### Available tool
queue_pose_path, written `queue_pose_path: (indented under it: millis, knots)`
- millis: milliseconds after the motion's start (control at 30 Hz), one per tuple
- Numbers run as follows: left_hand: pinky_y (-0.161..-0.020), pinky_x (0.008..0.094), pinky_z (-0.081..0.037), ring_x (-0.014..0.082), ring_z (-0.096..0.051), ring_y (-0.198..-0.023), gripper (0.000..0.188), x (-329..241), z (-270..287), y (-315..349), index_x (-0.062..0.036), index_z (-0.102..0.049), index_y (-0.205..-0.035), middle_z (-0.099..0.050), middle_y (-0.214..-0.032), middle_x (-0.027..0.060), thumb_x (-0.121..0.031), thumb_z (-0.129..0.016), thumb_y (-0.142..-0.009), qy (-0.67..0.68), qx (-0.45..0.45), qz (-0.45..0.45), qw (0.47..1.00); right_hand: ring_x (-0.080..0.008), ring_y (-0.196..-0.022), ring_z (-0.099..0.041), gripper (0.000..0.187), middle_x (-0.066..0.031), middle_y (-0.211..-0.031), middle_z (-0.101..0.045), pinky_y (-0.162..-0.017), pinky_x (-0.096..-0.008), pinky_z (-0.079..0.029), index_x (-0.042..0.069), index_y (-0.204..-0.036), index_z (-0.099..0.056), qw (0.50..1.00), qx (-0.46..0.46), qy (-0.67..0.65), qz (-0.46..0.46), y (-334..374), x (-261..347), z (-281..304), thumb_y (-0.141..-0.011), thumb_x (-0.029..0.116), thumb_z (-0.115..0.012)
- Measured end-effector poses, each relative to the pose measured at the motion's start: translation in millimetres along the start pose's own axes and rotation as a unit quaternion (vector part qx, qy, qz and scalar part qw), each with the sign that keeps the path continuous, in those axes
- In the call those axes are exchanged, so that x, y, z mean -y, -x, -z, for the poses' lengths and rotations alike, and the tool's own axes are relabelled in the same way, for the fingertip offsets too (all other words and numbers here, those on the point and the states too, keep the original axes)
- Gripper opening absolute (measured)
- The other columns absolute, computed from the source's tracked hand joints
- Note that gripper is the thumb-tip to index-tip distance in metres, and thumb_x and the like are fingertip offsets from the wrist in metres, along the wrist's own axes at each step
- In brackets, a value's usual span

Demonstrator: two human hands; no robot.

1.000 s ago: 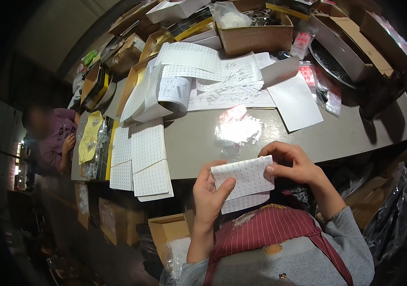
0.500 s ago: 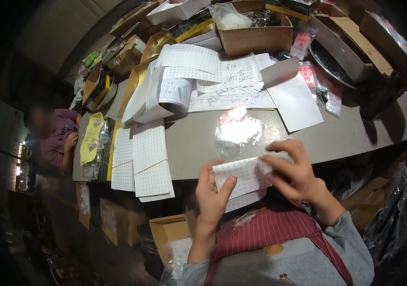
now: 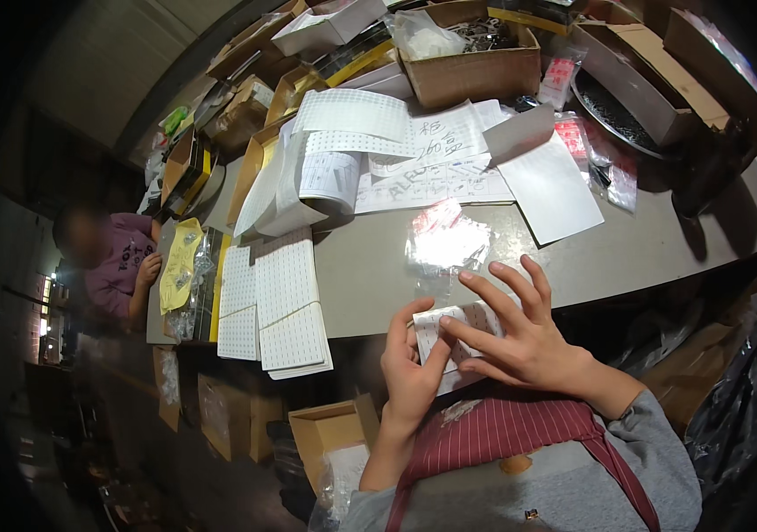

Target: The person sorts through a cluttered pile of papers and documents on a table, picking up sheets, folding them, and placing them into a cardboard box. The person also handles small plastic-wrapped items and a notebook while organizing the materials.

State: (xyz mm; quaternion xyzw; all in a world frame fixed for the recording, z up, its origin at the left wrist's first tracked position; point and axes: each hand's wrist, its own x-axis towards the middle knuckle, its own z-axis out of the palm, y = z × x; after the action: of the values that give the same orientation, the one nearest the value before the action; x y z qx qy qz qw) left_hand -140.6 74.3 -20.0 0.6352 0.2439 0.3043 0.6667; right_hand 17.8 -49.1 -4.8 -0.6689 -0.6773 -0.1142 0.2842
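Observation:
Between my hands, close to the table's front edge, is a white sheet [image 3: 471,316] printed with rows of short dark dashes, folded or stacked; its lower part is mostly covered. My left hand [image 3: 410,372] grips its left side, thumb on top and fingers behind. Fingers spread, my right hand [image 3: 527,348] lies across the sheet, its fingertips over the front face close to my left thumb. Just beyond them a clear plastic bag [image 3: 449,244] with red print shines on the table. To the left, banded stacks of similar printed sheets [image 3: 288,284] lie at the edge.
Loose papers [image 3: 436,182] and a blank white sheet [image 3: 549,199] cover the table's middle. Behind them stand a cardboard box of small parts [image 3: 476,75] and a round dark tray [image 3: 613,111]. At the far left sits another person [image 3: 121,262]. An open carton [image 3: 330,421] is below the table.
My right hand has moved left across the sheet, with its fingers now spread over the face, covering more of it. The view has shifted slightly.

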Motion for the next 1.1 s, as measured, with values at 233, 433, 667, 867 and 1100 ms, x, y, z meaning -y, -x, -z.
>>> queue_pose_path:
  millis: [233, 433, 667, 867, 1100]
  knots:
    - [-0.081, 0.0243, -0.053, 0.0114, -0.067, -0.093, 0.046, -3.4, -1.5, -0.6, 0.0021, -0.047, -0.138, -0.072, -0.102, 0.0105, 0.003, -0.064, -0.095, 0.008, 0.006, 0.008, 1.000, -0.0375, -0.144, -0.030, 0.049, -0.0146, -0.155, -0.044, -0.121, -0.0603, -0.013, 0.024, -0.129, -0.068, 0.999, 0.001, 0.028, -0.021, 6.6, -6.1, 5.4, -0.087, 0.049, -0.070]
    - [-0.079, 0.0244, -0.053, 0.0119, -0.067, -0.091, 0.047, -5.7, -1.9, 0.7, 0.0018, -0.045, -0.139, -0.072, -0.102, 0.0113, 0.004, -0.063, -0.096, 0.028, 0.008, 0.016, 0.999, -0.0379, -0.143, -0.032, 0.051, -0.0152, -0.154, -0.044, -0.120, -0.0617, -0.013, 0.023, -0.129, -0.068, 1.000, -0.001, 0.019, -0.025, 7.8, -5.1, 2.2, -0.085, 0.048, -0.071]
    - [-0.079, 0.0252, -0.053, 0.0127, -0.068, -0.091, 0.047, -4.4, -1.1, 0.1, 0.0020, -0.045, -0.139, -0.072, -0.102, 0.0122, 0.003, -0.063, -0.096, 0.024, 0.012, 0.018, 0.999, -0.0381, -0.143, -0.034, 0.052, -0.0159, -0.154, -0.044, -0.120, -0.0632, -0.013, 0.022, -0.130, -0.068, 1.000, 0.007, 0.008, -0.029, 9.6, -7.2, 1.2, -0.085, 0.048, -0.072]
    - [-0.080, 0.0253, -0.053, 0.0127, -0.068, -0.092, 0.046, -4.5, -1.4, 0.0, 0.0021, -0.045, -0.138, -0.072, -0.103, 0.0123, 0.003, -0.063, -0.096, 0.030, 0.012, 0.019, 0.999, -0.0379, -0.142, -0.035, 0.051, -0.0165, -0.153, -0.045, -0.120, -0.0636, -0.013, 0.022, -0.130, -0.068, 0.999, 0.018, -0.001, -0.028, 10.5, -8.1, 3.1, -0.086, 0.047, -0.072]
    - [-0.079, 0.0253, -0.054, 0.0123, -0.067, -0.091, 0.047, -4.2, -0.3, 0.0, 0.0022, -0.044, -0.139, -0.072, -0.102, 0.0119, 0.003, -0.063, -0.096, 0.032, 0.010, 0.022, 0.999, -0.0402, -0.139, -0.037, 0.030, -0.0191, -0.151, -0.044, -0.119, -0.0655, -0.012, 0.012, -0.104, -0.069, 0.998, -0.004, -0.047, -0.033, 8.6, -8.1, 6.9, -0.087, 0.037, -0.074]
